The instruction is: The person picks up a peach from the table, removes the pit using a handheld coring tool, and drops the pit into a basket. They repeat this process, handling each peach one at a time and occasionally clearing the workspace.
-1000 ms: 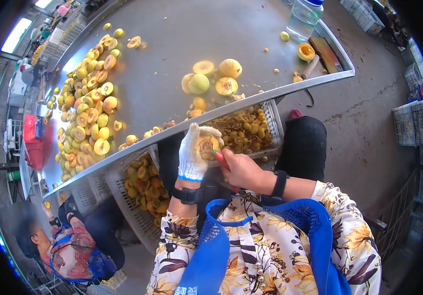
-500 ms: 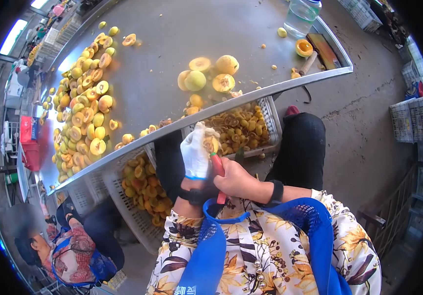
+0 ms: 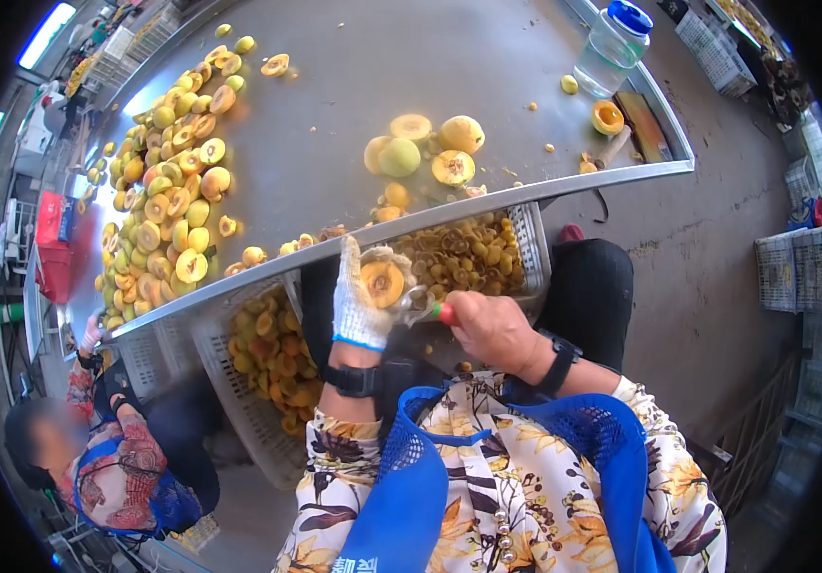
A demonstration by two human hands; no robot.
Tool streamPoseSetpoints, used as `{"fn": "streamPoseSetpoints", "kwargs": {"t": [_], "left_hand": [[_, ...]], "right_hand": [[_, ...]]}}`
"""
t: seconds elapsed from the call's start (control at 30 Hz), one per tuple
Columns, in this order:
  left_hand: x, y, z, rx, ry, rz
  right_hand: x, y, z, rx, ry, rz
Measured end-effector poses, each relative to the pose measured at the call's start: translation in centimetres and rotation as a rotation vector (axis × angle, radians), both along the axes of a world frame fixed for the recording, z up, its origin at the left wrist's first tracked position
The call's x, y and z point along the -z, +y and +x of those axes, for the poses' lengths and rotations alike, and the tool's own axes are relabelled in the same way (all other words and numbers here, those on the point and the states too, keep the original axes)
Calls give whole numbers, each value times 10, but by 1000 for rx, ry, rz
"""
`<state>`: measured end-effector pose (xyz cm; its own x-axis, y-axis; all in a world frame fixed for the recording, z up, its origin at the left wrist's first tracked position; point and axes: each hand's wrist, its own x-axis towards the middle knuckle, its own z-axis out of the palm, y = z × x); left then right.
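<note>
My left hand [image 3: 355,310], in a white knit glove, is closed around a peach half [image 3: 382,284], its cut face turned up with a brown hollow in the middle. Bare and gripping a red-handled tool [image 3: 444,313], my right hand [image 3: 499,329] is just to the right. The tool's metal end points at the lower right edge of the peach half. Behind both hands, under the table edge, is a white crate [image 3: 531,250] of small brownish-yellow pieces. Another crate [image 3: 267,447], full of yellow-orange fruit halves, stands to the lower left.
The metal table [image 3: 296,172] carries a long heap of halved peaches [image 3: 167,205] and a small group of peaches [image 3: 459,134]. At its right corner stand a blue-lidded water jar [image 3: 611,53] and a wooden-handled tool [image 3: 613,145]. Another person [image 3: 115,468] sits at lower left.
My right hand has moved right, drawing the tool away from over the left hand. The peach half's cut face now shows, turned toward me. The camera view has shifted slightly.
</note>
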<state>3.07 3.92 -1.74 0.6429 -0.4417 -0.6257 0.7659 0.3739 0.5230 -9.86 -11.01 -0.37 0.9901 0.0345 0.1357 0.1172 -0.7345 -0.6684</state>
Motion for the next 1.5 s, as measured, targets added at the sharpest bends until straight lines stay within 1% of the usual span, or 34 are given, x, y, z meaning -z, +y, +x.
{"fn": "streamPoseSetpoints", "kwargs": {"t": [0.03,0.07,0.1,0.13,0.17,0.2,0.23,0.27,0.3,0.37,0.4,0.47,0.5,0.53,0.63,0.67,0.77,0.8,0.87,1.0,1.1,1.2,1.27,1.3,1.37,1.4,1.5], "left_hand": [[-3,3,0,68,-100,59],[-7,6,-7,181,-272,219],[-9,5,-9,286,-259,193],[-11,4,-7,390,-254,166],[-13,3,-5,494,-253,141],[-15,0,-4,567,-249,201],[-15,1,-1,573,-183,91],[-10,2,3,579,-116,-21],[-14,-1,6,584,-48,-134],[-30,-2,-8,333,-58,-159],[-30,-2,-14,292,-213,-140],[-11,-7,-24,159,-441,-13],[-4,-10,-28,89,-553,53],[-1,-12,-31,33,-558,96],[4,-9,-24,-97,-313,-5],[3,-11,-25,-146,-331,56],[-1,-8,-24,-134,-264,96],[4,-6,-22,-124,-304,111],[8,-5,-21,-107,-292,70],[5,-10,-23,-108,-326,35],[-1,-15,-27,-157,-302,14],[1,-18,-30,-154,-389,45],[1,-20,-31,-155,-470,139],[0,-21,-32,-156,-509,187],[-5,-18,-30,-30,-561,270],[-10,-16,-27,33,-587,311],[-26,-12,-16,294,-561,364]], "right_hand": [[-3,-3,4,101,74,146],[-7,-4,8,201,155,293],[-12,-6,13,299,237,440],[-12,-9,21,302,293,422],[-9,-8,25,222,316,485],[-5,-8,28,144,337,549],[-3,-7,29,68,359,612],[-3,-6,31,56,368,526],[-2,-6,32,128,318,538],[6,-6,33,267,218,557],[21,-3,36,333,184,618],[29,10,40,426,193,795],[22,19,41,487,294,919],[14,27,42,560,389,1041],[13,42,36,518,143,580],[10,43,32,474,85,585],[-8,37,19,325,239,450],[-6,38,16,298,232,424],[-2,40,11,242,213,372],[-5,39,11,239,239,329],[-9,38,11,248,278,332],[-10,39,11,262,318,331],[-15,38,11,262,364,310],[-18,36,9,232,367,339],[-21,32,5,172,373,396],[-21,30,3,149,386,373],[-13,23,1,79,400,331]]}}
